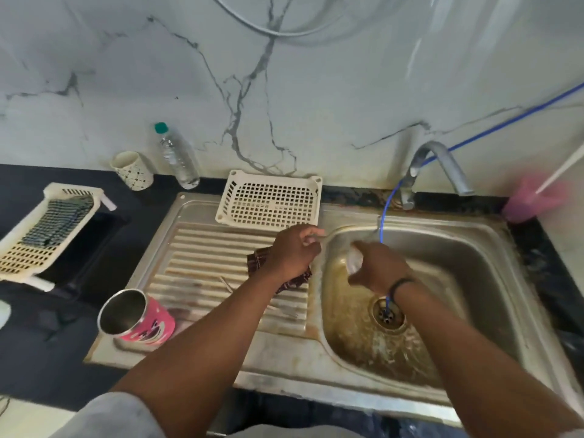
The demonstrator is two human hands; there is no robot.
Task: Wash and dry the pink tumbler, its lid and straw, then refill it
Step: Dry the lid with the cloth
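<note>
The pink tumbler [148, 324] stands open on the sink's drainboard at the front left, its steel inside showing. My left hand [292, 252] is curled above the drainboard's right edge and pinches a clear straw [347, 230] that runs right over the sink basin [474, 279]. My right hand [379, 270] is over the basin and grips a blurred, translucent whitish piece [354, 260], which looks like the lid. A dark patterned cloth [257, 262] lies on the drainboard, partly hidden under my left hand.
A cream basket [268, 200] sits at the back of the drainboard. Another basket holding a checked cloth [47, 229] is on the dark counter at left. A water bottle [178, 159] and patterned cup [132, 170] stand by the wall. The tap [442, 162], blue hose [384, 210] and pink cup [531, 200] are at right.
</note>
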